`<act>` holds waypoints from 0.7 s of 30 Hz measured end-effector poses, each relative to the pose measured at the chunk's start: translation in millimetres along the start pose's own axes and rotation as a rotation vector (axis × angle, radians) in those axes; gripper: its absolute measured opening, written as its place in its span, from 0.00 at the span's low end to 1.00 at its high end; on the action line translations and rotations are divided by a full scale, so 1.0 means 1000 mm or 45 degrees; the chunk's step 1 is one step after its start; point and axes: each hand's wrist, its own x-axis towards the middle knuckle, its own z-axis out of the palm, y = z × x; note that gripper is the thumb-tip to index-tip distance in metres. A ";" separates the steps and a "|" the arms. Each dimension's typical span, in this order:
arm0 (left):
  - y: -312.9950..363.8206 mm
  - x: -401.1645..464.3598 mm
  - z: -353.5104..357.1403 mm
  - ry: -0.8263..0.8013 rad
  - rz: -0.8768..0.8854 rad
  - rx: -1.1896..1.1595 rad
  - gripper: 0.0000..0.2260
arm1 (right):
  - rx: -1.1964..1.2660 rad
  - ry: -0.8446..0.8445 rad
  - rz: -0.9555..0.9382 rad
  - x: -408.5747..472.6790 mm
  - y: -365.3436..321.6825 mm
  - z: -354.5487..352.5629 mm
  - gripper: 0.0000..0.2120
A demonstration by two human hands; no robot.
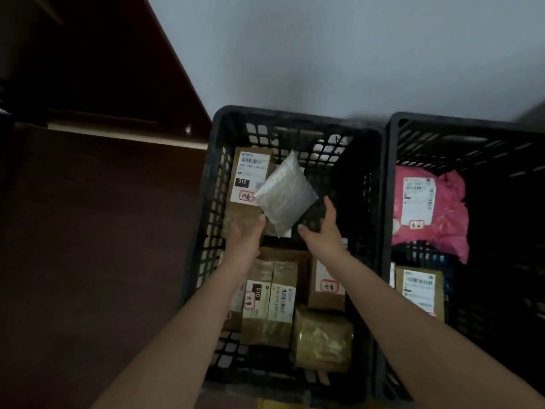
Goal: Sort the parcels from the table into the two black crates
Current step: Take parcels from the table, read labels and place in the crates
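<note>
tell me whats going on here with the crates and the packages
A person is sorting parcels into two black crates. Both hands reach over the left crate: the left hand touches the lower edge of a grey plastic mailer, while the right hand is open just beside it. The mailer sits tilted over several cardboard boxes already in that crate. The right crate holds a pink mailer and another box.
</note>
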 end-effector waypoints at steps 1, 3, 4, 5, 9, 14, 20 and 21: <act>-0.002 0.009 0.003 -0.018 0.021 0.025 0.34 | -0.016 -0.010 0.003 0.009 0.003 -0.001 0.43; -0.002 0.023 0.011 -0.038 0.051 0.032 0.33 | -0.042 -0.044 0.030 0.026 0.006 -0.003 0.42; -0.003 0.031 0.015 -0.044 0.065 0.024 0.31 | -0.041 -0.057 0.041 0.034 0.007 -0.002 0.41; -0.004 0.039 0.018 -0.048 0.086 0.014 0.29 | -0.027 -0.067 0.049 0.041 0.009 -0.002 0.40; -0.001 0.063 0.027 -0.038 0.151 0.004 0.22 | 0.066 -0.090 0.048 0.063 0.012 0.004 0.34; 0.007 0.068 0.041 -0.016 0.145 0.052 0.09 | 0.168 0.012 0.084 0.070 0.013 0.007 0.31; 0.008 0.053 0.056 -0.156 0.009 -0.133 0.06 | 0.215 0.030 0.134 0.061 0.005 -0.006 0.29; 0.008 0.047 0.058 -0.150 0.052 -0.129 0.05 | 0.247 0.073 0.155 0.058 0.001 -0.009 0.28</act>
